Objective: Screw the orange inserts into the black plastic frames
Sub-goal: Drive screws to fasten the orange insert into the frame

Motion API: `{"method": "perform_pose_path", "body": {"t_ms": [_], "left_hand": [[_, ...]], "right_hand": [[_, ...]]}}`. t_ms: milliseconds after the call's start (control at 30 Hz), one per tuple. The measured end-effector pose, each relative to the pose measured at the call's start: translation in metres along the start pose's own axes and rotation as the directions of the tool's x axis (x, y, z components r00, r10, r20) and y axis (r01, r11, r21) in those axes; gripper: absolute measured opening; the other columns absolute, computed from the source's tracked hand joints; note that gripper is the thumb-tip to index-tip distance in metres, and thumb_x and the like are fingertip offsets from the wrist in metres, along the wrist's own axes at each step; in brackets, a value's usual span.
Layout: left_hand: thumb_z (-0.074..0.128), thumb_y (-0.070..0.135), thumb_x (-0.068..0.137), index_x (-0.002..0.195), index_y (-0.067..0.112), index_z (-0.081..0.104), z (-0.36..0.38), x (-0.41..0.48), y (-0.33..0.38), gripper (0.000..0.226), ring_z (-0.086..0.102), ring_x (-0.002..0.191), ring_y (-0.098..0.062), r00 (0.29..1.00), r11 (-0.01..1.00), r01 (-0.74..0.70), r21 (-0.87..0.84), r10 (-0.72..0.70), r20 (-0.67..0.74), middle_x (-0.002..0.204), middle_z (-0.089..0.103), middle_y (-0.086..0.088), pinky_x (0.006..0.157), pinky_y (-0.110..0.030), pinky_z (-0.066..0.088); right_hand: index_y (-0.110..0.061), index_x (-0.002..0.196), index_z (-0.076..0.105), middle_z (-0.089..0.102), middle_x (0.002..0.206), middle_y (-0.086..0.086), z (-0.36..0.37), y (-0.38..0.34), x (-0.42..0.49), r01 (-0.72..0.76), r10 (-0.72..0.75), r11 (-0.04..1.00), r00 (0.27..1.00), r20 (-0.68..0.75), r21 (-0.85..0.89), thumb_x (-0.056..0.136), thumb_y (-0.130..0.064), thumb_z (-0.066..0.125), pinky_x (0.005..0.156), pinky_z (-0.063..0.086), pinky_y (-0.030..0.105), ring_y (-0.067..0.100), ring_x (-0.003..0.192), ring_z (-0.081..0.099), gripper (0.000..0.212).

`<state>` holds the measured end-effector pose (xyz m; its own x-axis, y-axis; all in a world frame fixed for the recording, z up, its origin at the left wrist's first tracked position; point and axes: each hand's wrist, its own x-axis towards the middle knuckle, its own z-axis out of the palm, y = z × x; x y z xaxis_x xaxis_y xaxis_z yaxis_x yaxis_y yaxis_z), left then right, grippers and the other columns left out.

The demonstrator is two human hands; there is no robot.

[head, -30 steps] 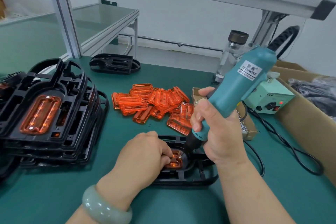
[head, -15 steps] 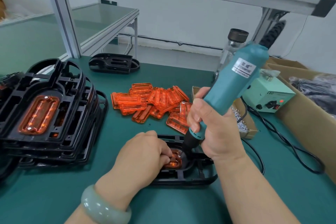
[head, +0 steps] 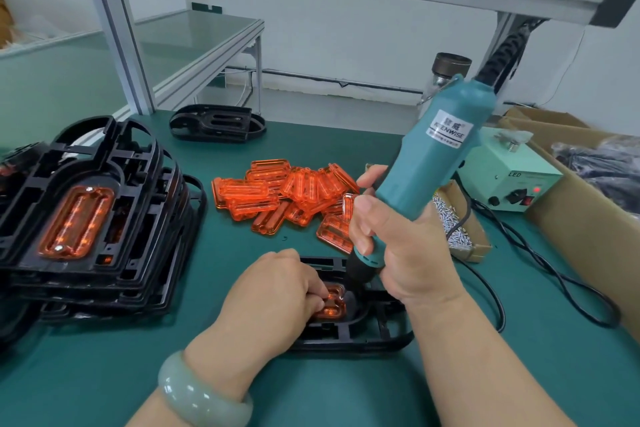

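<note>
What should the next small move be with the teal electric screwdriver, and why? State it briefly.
Probably press the teal electric screwdriver straight down and run it. The right hand grips it with its tip down at the far end of the orange translucent plastic insert, which sits in the black plastic frame, and the left hand has its fingers on that insert, steadying it.

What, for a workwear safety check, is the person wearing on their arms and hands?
No sleeves or gloves show on either arm. The left hand has a smooth, glossy, pale green bangle at its wrist; the right hand wears nothing.
</note>
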<state>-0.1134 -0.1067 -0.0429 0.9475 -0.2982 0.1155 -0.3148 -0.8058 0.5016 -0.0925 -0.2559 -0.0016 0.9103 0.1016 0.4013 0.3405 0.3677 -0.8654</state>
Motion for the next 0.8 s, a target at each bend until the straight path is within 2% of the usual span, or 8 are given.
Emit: {"method": "perform_pose_path", "body": {"t_ms": [100,300,433,567,700,800], "left_hand": [[0.061,0.036,0.087,0.100,0.040,0.070,0.0008,0.0001,-0.0005,0.017,0.047,0.095,-0.012,1.000,1.000,0.016,-0.004,-0.016,0.009,0.082,0.041,0.013,0.082,-0.030,0.044],[0.060,0.039,0.087,0.102,0.041,0.069,0.0018,0.0015,-0.0021,0.017,0.046,0.095,-0.010,1.000,1.000,0.013,0.002,-0.013,0.014,0.081,0.040,0.014,0.082,-0.027,0.042],[0.060,0.039,0.087,0.103,0.041,0.069,0.0024,0.0014,-0.0034,0.018,0.045,0.093,-0.010,1.000,1.000,0.009,0.000,-0.009,0.009,0.079,0.038,0.015,0.081,-0.026,0.042],[0.061,0.039,0.087,0.103,0.041,0.069,0.0025,0.0024,-0.0035,0.018,0.046,0.094,-0.009,1.000,1.000,0.011,-0.008,-0.011,0.013,0.081,0.040,0.016,0.082,-0.026,0.043],[0.062,0.038,0.087,0.101,0.041,0.070,0.0015,0.0012,-0.0032,0.017,0.047,0.093,-0.009,1.000,1.000,0.016,-0.019,-0.016,0.011,0.080,0.041,0.016,0.082,-0.029,0.044],[0.062,0.038,0.086,0.100,0.041,0.070,0.0012,0.0004,-0.0029,0.017,0.046,0.092,-0.009,1.000,1.000,0.011,-0.018,-0.011,0.008,0.079,0.040,0.018,0.081,-0.028,0.045]], "right_hand": [[-0.026,0.086,0.067,0.045,0.052,-0.004,-0.0020,0.0000,0.0026,-0.010,0.010,1.000,1.000,0.024,0.021,0.075,-0.009,0.067,0.048,0.037,0.021,0.012,0.039,0.039,0.021],[-0.019,0.089,0.065,0.045,0.052,-0.003,-0.0049,0.0005,0.0056,-0.045,0.050,0.992,0.998,-0.042,0.122,0.078,-0.008,0.059,0.047,0.035,0.022,0.011,0.038,0.040,0.016],[-0.023,0.085,0.068,0.045,0.052,-0.002,-0.0044,0.0012,0.0045,-0.028,0.035,0.992,0.998,-0.060,0.121,0.079,-0.009,0.060,0.046,0.036,0.021,0.012,0.038,0.041,0.017],[-0.017,0.090,0.064,0.045,0.053,-0.002,-0.0058,0.0013,0.0033,-0.003,0.017,0.992,0.994,-0.105,0.127,0.080,-0.009,0.059,0.046,0.037,0.021,0.012,0.038,0.041,0.014],[-0.022,0.083,0.068,0.045,0.052,-0.002,-0.0021,-0.0004,0.0050,-0.007,0.015,0.996,0.996,-0.087,0.084,0.080,-0.009,0.059,0.045,0.037,0.021,0.012,0.039,0.040,0.016],[-0.015,0.088,0.061,0.044,0.053,-0.001,0.0006,-0.0049,0.0084,-0.003,0.014,0.995,0.995,-0.101,0.104,0.080,-0.010,0.058,0.045,0.036,0.021,0.012,0.038,0.040,0.010]]}}
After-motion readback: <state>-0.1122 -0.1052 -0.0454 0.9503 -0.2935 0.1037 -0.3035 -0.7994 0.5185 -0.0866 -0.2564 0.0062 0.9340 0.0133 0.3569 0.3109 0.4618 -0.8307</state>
